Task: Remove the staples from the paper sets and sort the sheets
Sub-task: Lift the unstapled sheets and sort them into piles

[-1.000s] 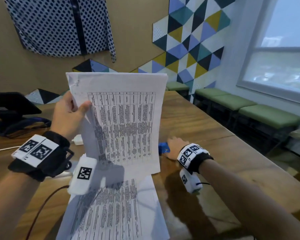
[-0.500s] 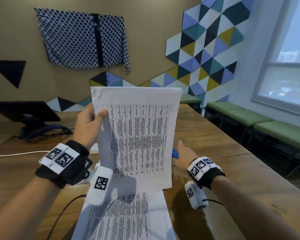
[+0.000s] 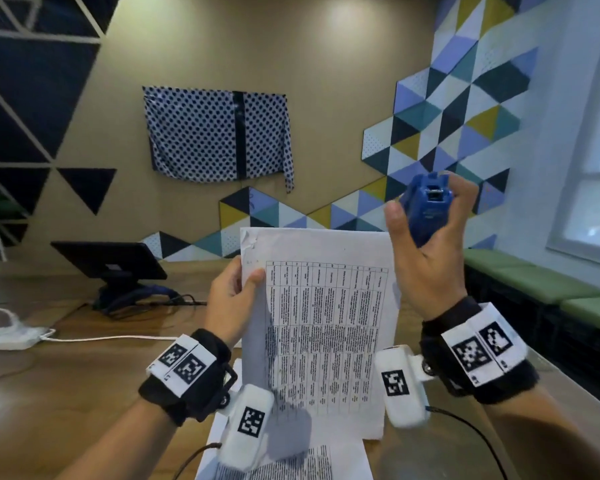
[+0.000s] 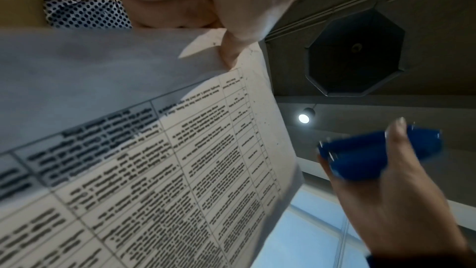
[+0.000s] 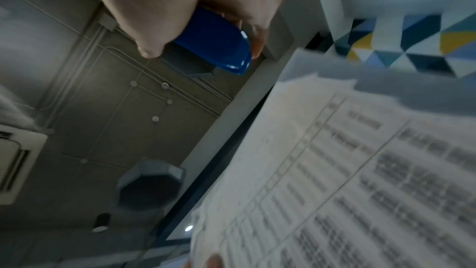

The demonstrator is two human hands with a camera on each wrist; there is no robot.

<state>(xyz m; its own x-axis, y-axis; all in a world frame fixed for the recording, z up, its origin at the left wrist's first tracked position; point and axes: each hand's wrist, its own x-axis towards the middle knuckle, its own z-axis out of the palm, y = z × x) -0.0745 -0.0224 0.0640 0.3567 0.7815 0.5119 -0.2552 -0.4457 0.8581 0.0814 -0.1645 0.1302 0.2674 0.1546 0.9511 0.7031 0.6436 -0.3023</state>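
Observation:
My left hand (image 3: 234, 299) pinches a stapled paper set (image 3: 323, 327) near its top left corner and holds it upright above the table. The sheets carry printed tables, and that corner is crumpled. In the left wrist view my thumb (image 4: 239, 27) presses the paper set (image 4: 154, 150) near that corner. My right hand (image 3: 426, 251) is raised beside the paper's top right corner and grips a blue stapler-like tool (image 3: 426, 209), which also shows blue (image 5: 216, 48) in the right wrist view. Another printed sheet (image 3: 291, 462) lies flat on the table below.
A wooden table (image 3: 66, 393) runs ahead. A dark monitor on a stand (image 3: 111, 268) sits at the back left, with a white power strip (image 3: 11, 337) and cable on the left. Green benches (image 3: 534, 282) line the window wall on the right.
My right hand has lifted the blue tool off the table and raised it beside the paper's top right corner. My left hand still holds the paper set upright.

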